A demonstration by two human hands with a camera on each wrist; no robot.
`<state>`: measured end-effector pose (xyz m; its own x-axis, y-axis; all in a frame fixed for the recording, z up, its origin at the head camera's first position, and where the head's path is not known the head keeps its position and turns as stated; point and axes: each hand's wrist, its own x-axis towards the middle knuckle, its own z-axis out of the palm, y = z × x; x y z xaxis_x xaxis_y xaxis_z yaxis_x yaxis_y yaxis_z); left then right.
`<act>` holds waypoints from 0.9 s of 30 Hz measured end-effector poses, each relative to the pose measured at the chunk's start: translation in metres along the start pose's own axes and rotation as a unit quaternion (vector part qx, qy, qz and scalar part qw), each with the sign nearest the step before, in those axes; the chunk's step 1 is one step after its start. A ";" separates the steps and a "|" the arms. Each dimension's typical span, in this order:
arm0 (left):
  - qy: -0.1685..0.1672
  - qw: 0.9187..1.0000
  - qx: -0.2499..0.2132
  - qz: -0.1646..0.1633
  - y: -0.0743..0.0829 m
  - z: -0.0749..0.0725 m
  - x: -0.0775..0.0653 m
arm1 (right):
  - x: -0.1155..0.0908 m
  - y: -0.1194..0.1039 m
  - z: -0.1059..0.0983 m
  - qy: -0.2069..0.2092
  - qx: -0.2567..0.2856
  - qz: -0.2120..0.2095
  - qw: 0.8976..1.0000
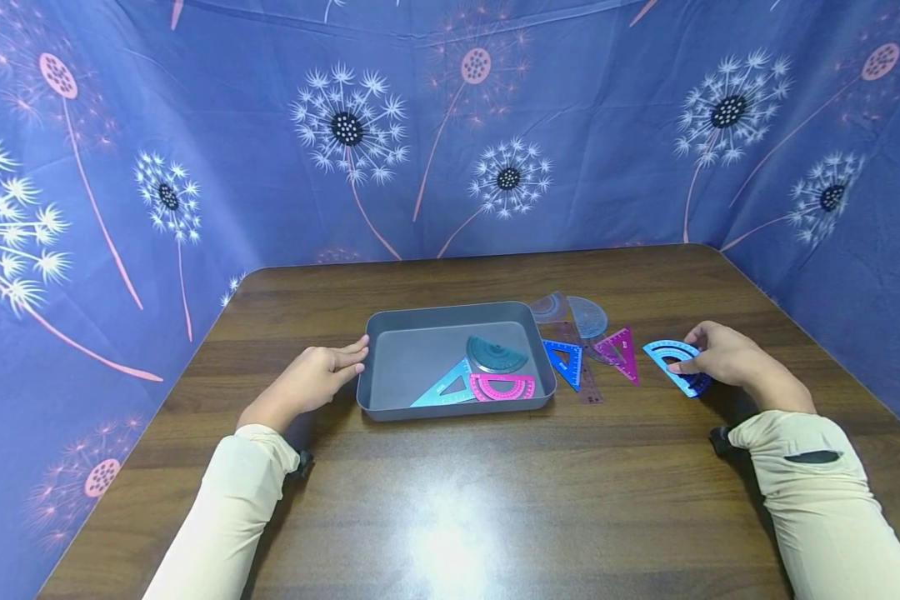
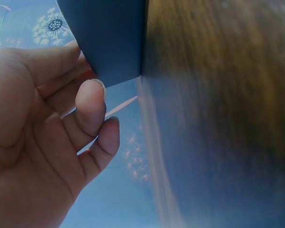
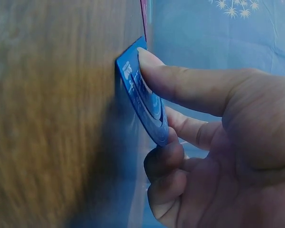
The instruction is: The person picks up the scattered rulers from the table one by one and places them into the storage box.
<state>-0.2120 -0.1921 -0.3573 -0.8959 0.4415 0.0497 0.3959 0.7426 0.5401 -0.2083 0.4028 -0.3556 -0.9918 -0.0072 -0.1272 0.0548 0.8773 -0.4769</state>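
A grey rectangular tray lies on the table. My left hand rests its extended fingers against the tray's left wall; in the left wrist view, the fingertips meet the tray's corner. Inside the tray are a dark teal protractor, a light teal set square and a pink protractor. On the right, my right hand pinches a blue protractor between thumb and fingers. In the right wrist view the blue protractor is tilted, one corner close to the tabletop.
Right of the tray lie a blue set square, a magenta set square, a clear protractor, another clear piece and a transparent ruler, some overlapping. A blue dandelion-print cloth hangs around the wooden table.
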 end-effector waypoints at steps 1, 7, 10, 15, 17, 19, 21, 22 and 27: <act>0.001 1.000 0.000 0.001 0.000 0.000 0.000 | 0.000 0.000 0.000 0.001 0.001 0.000 1.000; 0.008 1.000 0.006 0.010 -0.002 0.001 0.000 | -0.002 -0.001 0.001 0.010 -0.006 -0.012 1.000; 0.010 1.000 0.008 0.011 -0.002 0.001 0.000 | 0.000 0.000 0.002 0.007 -0.010 -0.030 0.999; 0.006 1.000 0.005 0.007 -0.002 0.001 0.001 | 0.000 0.000 0.002 0.000 -0.015 -0.036 0.999; 0.003 1.000 0.006 0.004 -0.002 0.000 0.001 | -0.001 -0.001 0.002 0.006 -0.009 -0.035 0.999; 0.003 1.000 0.010 0.004 -0.002 0.000 0.001 | -0.003 -0.002 0.001 0.022 -0.005 -0.032 0.999; 0.005 1.000 0.014 0.006 -0.002 0.000 0.001 | -0.004 -0.004 0.000 0.045 -0.001 -0.027 0.999; 0.007 1.000 0.015 0.007 -0.002 0.000 0.001 | -0.005 -0.005 0.000 0.058 0.001 -0.024 0.998; 0.008 1.000 0.010 0.005 -0.002 0.001 0.001 | -0.005 -0.008 0.000 0.120 0.000 -0.021 0.993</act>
<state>-0.2133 -0.1928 -0.3587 -0.8947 0.4413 0.0686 0.4090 0.7480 0.5226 -0.2042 0.3960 -0.3507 -0.9921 0.0706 0.1037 0.0125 0.8782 -0.4782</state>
